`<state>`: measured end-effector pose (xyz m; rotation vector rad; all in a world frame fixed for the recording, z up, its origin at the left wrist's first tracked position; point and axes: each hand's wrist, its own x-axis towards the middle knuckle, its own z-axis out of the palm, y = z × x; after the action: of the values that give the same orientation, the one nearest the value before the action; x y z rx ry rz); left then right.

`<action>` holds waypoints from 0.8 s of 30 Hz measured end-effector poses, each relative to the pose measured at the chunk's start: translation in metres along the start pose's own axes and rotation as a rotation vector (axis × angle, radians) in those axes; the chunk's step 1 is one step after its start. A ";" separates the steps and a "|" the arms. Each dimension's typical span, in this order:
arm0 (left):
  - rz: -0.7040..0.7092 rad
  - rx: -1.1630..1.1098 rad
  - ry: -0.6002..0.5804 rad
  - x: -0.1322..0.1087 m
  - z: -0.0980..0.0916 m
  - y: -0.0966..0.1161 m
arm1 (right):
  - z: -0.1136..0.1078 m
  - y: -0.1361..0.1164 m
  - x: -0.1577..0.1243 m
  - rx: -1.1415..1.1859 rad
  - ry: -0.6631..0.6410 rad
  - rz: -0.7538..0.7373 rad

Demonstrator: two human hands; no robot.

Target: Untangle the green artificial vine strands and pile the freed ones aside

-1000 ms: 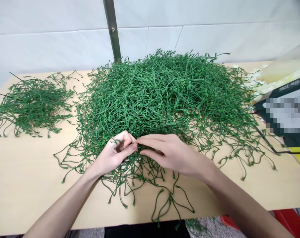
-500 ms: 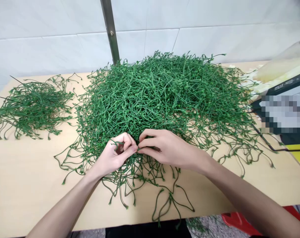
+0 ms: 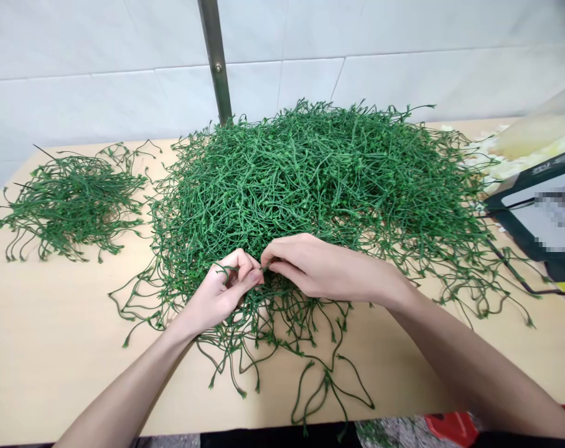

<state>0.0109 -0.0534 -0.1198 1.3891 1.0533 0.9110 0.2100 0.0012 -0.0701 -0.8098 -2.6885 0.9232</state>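
A pale tabletop (image 3: 68,348) stands before a white tiled wall (image 3: 100,37). Near its middle, a thin green stem (image 3: 226,268) is between two hands: the left hand (image 3: 224,294) pinches it with thumb and forefinger, the right hand (image 3: 315,267) has its fingertips closed on it just beside. Beyond spreads a tangled green heap (image 3: 273,174); a smaller pile (image 3: 77,202) lies left, a printed package (image 3: 520,233) right.
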 end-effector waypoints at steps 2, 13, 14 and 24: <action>-0.012 -0.030 -0.010 0.000 0.000 -0.001 | 0.001 0.000 -0.001 0.007 -0.003 -0.004; 0.023 -0.014 0.038 -0.001 -0.001 -0.003 | -0.002 0.007 0.008 0.105 -0.042 -0.010; 0.025 -0.012 0.046 -0.001 -0.001 -0.003 | -0.001 0.007 0.009 0.142 -0.035 0.005; 0.095 -0.018 0.071 0.004 -0.005 -0.002 | 0.006 0.015 0.014 0.399 -0.086 0.089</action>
<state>0.0073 -0.0483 -0.1214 1.4105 1.0370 1.0440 0.2028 0.0157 -0.0841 -0.8169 -2.4237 1.4828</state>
